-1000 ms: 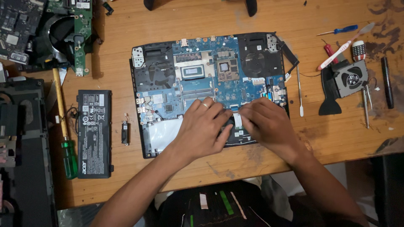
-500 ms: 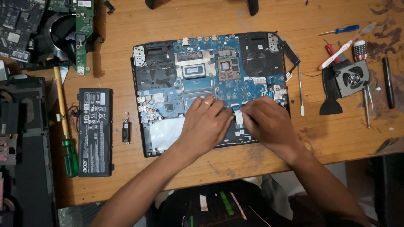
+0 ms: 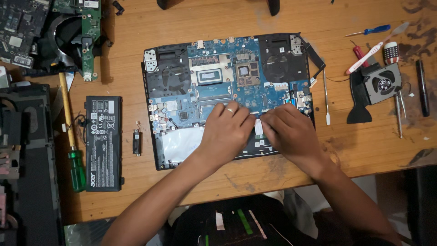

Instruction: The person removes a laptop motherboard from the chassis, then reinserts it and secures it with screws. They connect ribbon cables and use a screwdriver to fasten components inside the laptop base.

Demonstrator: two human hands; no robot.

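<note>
A: Going from the left, what's on the bench?

B: A green-handled screwdriver [image 3: 73,150], a black battery pack [image 3: 104,142], then the opened laptop [image 3: 227,95] mid-table.

A: And the hands?

B: The left hand [image 3: 227,130] presses curled fingers on the board's lower edge. The right hand [image 3: 289,132] sits beside it; both hide a small pale connector [image 3: 258,128], so I can't tell whether either pinches it.

A: Risk?

B: Pulling crooked could tear that ribbon. A loose fan [image 3: 382,83] lies far right.
</note>
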